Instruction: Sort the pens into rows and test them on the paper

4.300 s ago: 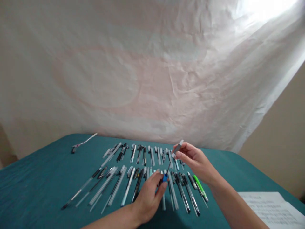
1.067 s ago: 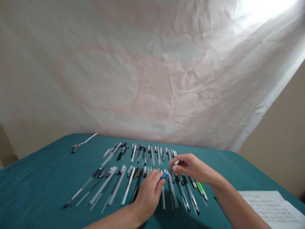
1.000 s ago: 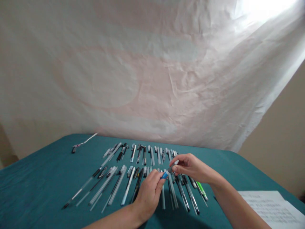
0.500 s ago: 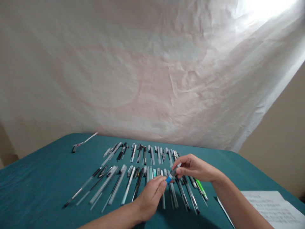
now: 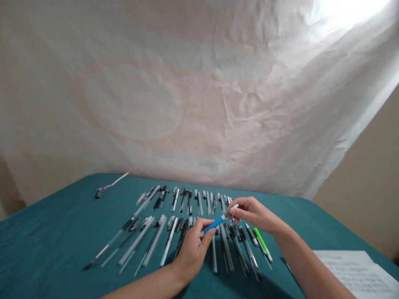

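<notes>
Between my two hands is a blue pen point(image 5: 214, 224) with a grey section and a whitish end, tilted up to the right. My left hand point(image 5: 195, 245) is closed round the lower blue part with thumb and fingers. At the upper right end, the fingertips of my right hand point(image 5: 247, 212) pinch the grey part. Both hands are above the table, over a row of pen parts. Beneath and beside them lie clear pen barrels point(image 5: 226, 248) and a dark pen point(image 5: 239, 249). A bright green pen point(image 5: 262, 244) lies below my right wrist.
Two rows of pens, caps and refills spread over the green tablecloth point(image 5: 56, 241), such as a white pen point(image 5: 168, 248). A bent white strip point(image 5: 116, 181) lies at the far left. Printed paper sheets point(image 5: 349, 265) are at the right. A pale sheet point(image 5: 199, 104) hangs behind.
My left hand has shifted slightly left and down along the pen, so more of its blue body shows. My right hand still pinches the upper end, a little higher.
</notes>
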`<act>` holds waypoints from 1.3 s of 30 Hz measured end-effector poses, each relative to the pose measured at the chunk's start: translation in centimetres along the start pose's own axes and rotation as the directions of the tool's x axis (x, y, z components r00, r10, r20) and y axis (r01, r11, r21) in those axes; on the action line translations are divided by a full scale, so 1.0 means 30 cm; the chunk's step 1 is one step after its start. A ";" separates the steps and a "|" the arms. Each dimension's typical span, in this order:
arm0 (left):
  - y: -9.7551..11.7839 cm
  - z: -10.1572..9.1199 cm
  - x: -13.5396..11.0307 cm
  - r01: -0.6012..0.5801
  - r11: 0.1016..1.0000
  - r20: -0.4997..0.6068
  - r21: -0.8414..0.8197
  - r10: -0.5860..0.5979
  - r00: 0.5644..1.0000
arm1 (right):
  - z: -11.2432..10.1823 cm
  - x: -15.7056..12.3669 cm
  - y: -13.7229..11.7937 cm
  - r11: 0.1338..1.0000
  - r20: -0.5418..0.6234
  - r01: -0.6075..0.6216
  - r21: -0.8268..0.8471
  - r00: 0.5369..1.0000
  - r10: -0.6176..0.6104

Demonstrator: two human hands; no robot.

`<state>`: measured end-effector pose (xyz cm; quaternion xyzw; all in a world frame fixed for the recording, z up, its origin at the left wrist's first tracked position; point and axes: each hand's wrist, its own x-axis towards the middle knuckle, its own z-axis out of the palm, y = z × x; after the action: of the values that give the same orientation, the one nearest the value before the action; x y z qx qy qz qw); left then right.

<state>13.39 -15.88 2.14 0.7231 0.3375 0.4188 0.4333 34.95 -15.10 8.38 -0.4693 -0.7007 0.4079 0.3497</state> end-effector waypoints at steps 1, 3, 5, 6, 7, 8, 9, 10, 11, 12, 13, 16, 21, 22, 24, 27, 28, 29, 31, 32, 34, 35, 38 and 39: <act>-0.001 0.000 -0.001 0.007 1.000 0.006 0.009 -0.007 1.000 | -0.002 -0.001 0.001 1.000 0.001 0.000 -0.007 1.000 0.000; -0.005 -0.001 -0.002 0.023 1.000 0.015 0.019 -0.023 1.000 | -0.005 -0.002 0.002 1.000 0.007 -0.002 -0.021 1.000 0.002; -0.009 -0.002 -0.001 0.035 0.999 0.019 0.026 -0.036 0.999 | -0.008 -0.003 0.001 0.999 0.014 -0.002 -0.034 1.000 0.002; -0.010 -0.002 0.000 0.037 0.999 0.019 0.030 -0.037 0.999 | -0.009 -0.004 0.000 0.999 0.017 -0.001 -0.040 1.000 0.001; -0.011 -0.003 0.002 0.035 0.999 0.019 0.034 -0.036 0.999 | -0.009 -0.005 -0.001 0.999 0.018 0.001 -0.044 1.000 0.000; -0.012 -0.004 0.003 0.032 0.999 0.017 0.039 -0.033 0.999 | -0.010 -0.005 -0.003 0.999 0.019 0.004 -0.048 1.000 -0.003; -0.012 -0.004 0.004 0.028 0.999 0.016 0.042 -0.029 0.999 | -0.010 -0.006 -0.005 0.999 0.018 0.008 -0.051 1.000 -0.007; -0.012 -0.004 0.005 0.025 0.999 0.015 0.044 -0.026 1.000 | -0.010 -0.007 -0.006 0.998 0.018 0.011 -0.054 1.000 -0.010; -0.012 -0.004 0.006 0.024 0.999 0.016 0.045 -0.025 1.000 | -0.011 -0.007 -0.008 0.998 0.017 0.014 -0.057 1.000 -0.013; -0.013 -0.004 0.006 0.025 0.999 0.018 0.043 -0.026 0.999 | -0.011 -0.007 -0.009 0.998 0.019 0.017 -0.059 1.000 -0.016; -0.014 -0.003 0.005 0.028 0.999 0.022 0.037 -0.029 0.999 | -0.012 -0.007 -0.010 0.998 0.019 0.021 -0.062 1.000 -0.020; -0.022 0.003 0.002 0.052 0.999 0.044 -0.015 -0.052 0.998 | -0.015 -0.007 -0.012 0.996 0.031 0.034 -0.078 0.999 -0.032; -0.031 0.015 0.001 0.132 0.980 0.089 -0.148 -0.120 0.989 | -0.026 -0.013 -0.014 0.994 0.056 0.038 -0.101 0.998 -0.032; -0.029 0.016 0.001 0.145 0.975 0.098 -0.170 -0.130 0.987 | -0.028 -0.015 -0.015 0.994 0.058 0.038 -0.103 0.998 -0.032; -0.026 0.018 0.002 0.166 0.964 0.119 -0.210 -0.143 0.983 | -0.032 -0.017 -0.013 0.995 0.062 0.028 -0.092 0.998 -0.023; -0.020 0.023 0.002 0.184 0.949 0.123 -0.255 -0.157 0.980 | -0.028 -0.013 -0.004 1.000 0.060 -0.010 -0.003 0.998 0.010; -0.019 0.024 0.001 0.184 0.947 0.113 -0.264 -0.159 0.981 | -0.023 -0.009 0.002 0.999 0.059 -0.022 0.045 0.998 0.020; -0.018 0.025 0.000 0.183 0.945 0.101 -0.270 -0.161 0.982 | -0.016 -0.004 0.007 0.995 0.054 -0.032 0.096 0.998 0.027; -0.016 0.026 -0.001 0.182 0.942 0.081 -0.280 -0.166 0.983 | 0.006 0.009 0.020 0.981 0.026 -0.045 0.190 0.999 0.041; -0.015 0.025 -0.001 0.183 0.942 0.073 -0.282 -0.170 0.983 | 0.020 0.016 0.026 0.971 0.002 -0.051 0.232 0.999 0.052; -0.013 0.022 0.001 0.188 0.942 0.061 -0.278 -0.178 0.982 | 0.048 0.030 0.036 0.949 -0.062 -0.056 0.309 0.995 0.079; -0.011 0.020 0.002 0.190 0.944 0.054 -0.270 -0.182 0.982 | 0.061 0.036 0.039 0.939 -0.092 -0.056 0.340 0.992 0.092; -0.005 0.013 0.007 0.188 0.954 0.032 -0.233 -0.186 0.982 | 0.085 0.044 0.043 0.918 -0.150 -0.046 0.393 0.982 0.113; -0.002 0.012 0.008 0.187 0.957 0.026 -0.221 -0.186 0.982 | 0.087 0.044 0.042 0.917 -0.155 -0.042 0.397 0.981 0.112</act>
<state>13.81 -15.77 2.06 0.6360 0.3539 0.4096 0.5500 32.72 -14.20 6.29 -0.4514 -0.5525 0.5104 0.4802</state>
